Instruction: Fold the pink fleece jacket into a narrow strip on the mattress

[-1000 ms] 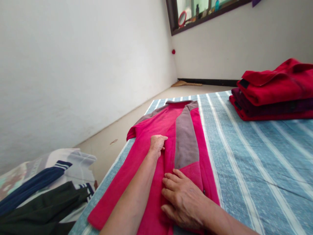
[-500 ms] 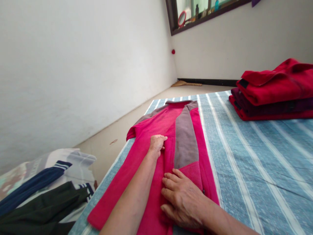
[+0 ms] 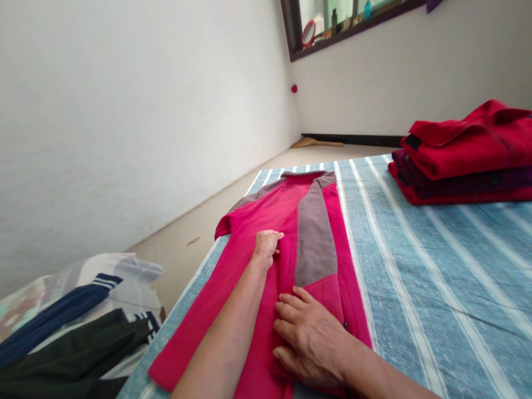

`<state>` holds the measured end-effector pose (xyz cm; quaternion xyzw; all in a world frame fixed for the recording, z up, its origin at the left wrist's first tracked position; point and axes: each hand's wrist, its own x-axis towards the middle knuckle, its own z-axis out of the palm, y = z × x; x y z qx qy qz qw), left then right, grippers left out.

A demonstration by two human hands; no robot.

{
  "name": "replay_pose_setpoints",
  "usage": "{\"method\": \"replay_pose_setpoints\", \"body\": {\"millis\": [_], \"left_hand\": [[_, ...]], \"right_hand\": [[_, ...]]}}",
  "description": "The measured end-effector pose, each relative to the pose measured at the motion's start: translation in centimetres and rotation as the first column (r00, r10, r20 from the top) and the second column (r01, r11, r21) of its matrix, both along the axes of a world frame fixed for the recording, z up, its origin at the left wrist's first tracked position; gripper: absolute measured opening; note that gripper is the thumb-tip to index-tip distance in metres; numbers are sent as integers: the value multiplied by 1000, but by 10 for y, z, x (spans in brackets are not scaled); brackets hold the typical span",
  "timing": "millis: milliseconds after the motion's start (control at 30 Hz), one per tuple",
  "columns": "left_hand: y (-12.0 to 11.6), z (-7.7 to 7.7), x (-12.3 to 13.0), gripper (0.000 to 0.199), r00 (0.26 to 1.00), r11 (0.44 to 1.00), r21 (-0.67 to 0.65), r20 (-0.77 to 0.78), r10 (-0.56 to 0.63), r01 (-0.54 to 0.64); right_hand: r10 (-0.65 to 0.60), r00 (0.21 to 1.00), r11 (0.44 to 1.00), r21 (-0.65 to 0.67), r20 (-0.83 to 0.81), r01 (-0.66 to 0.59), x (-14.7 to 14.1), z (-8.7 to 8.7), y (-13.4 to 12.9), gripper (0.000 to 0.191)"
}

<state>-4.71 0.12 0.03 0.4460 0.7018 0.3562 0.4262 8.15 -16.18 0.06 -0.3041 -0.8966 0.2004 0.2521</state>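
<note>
Pink jacket (image 3: 286, 269) beneath curled left hand (image 3: 266, 244), grip unclear, and half-spread, empty right hand (image 3: 310, 338)

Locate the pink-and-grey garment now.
Head view, centre: the garment lies on striped cloth, beneath the left hand and right hand, left of the folded stack.

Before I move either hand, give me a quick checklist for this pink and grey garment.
1. Right hand lies palm down on the garment: ok.
2. Left hand touches the garment: ok.
3. Left hand has fabric pinched: cannot tell, its fingertips are partly hidden.
4. Garment lies wholly within the striped cover: not ok, its far left part appears to poke past the cover's left edge.
5. Near end lies flat: cannot tell, the picture's bottom edge and the arms cut it off.
6. Folded stack is apart from the garment: ok.
</note>
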Motion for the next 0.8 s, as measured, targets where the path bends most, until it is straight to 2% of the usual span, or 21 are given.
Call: {"method": "replay_pose_setpoints", "body": {"millis": [300, 567, 800], "left_hand": [[2, 1, 0, 19, 1000, 1000, 0, -10, 14, -14], [12, 3, 2, 28, 1000, 995, -93, -10, 24, -25], [15, -1, 3, 34, 999, 992, -115, -15, 47, -48]], "right_hand": [[1, 1000, 1000, 1, 13, -1, 1, 2, 0, 19], [7, 1000, 1000, 0, 16, -7, 2, 3, 0, 18], [-1, 1000, 1000, 2, 27, 1, 1, 3, 1, 18]]}}
